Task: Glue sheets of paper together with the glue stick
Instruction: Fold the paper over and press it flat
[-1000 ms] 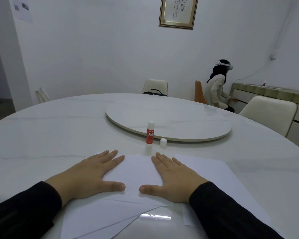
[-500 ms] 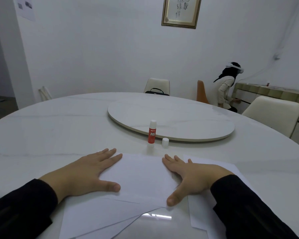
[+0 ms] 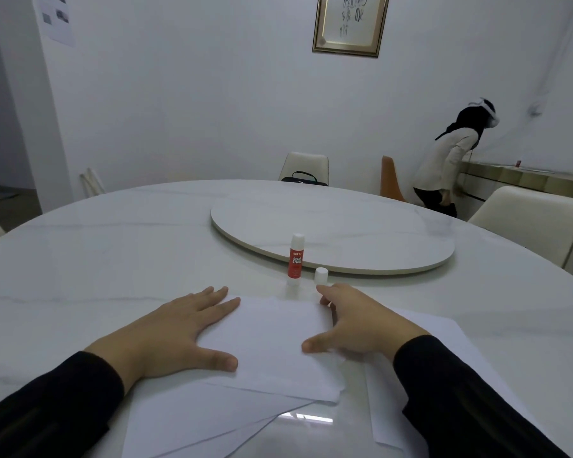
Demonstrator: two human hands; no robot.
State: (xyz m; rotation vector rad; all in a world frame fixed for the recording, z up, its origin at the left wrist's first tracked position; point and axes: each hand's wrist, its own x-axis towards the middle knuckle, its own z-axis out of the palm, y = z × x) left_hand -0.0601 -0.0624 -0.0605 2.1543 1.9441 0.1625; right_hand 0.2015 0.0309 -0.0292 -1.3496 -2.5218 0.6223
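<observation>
White paper sheets (image 3: 272, 345) lie stacked and fanned on the round marble table (image 3: 96, 259) in front of me. My left hand (image 3: 176, 332) rests flat on the top sheet's left part, fingers spread. My right hand (image 3: 358, 322) sits on the sheet's right edge, fingers pointing toward the far edge, holding nothing. A red and white glue stick (image 3: 295, 261) stands upright just beyond the sheets, uncapped. Its small white cap (image 3: 321, 276) stands beside it on the right, close to my right fingertips.
A round turntable (image 3: 361, 236) lies in the table's middle behind the glue stick. Cream chairs (image 3: 530, 219) stand around the table; one far chair holds a black bag (image 3: 305, 179). A person (image 3: 450, 160) bends over a counter at the back right.
My right hand slid from the middle of the top sheet to its right edge and forward toward the cap. The left hand stayed flat. The person at the back stood up.
</observation>
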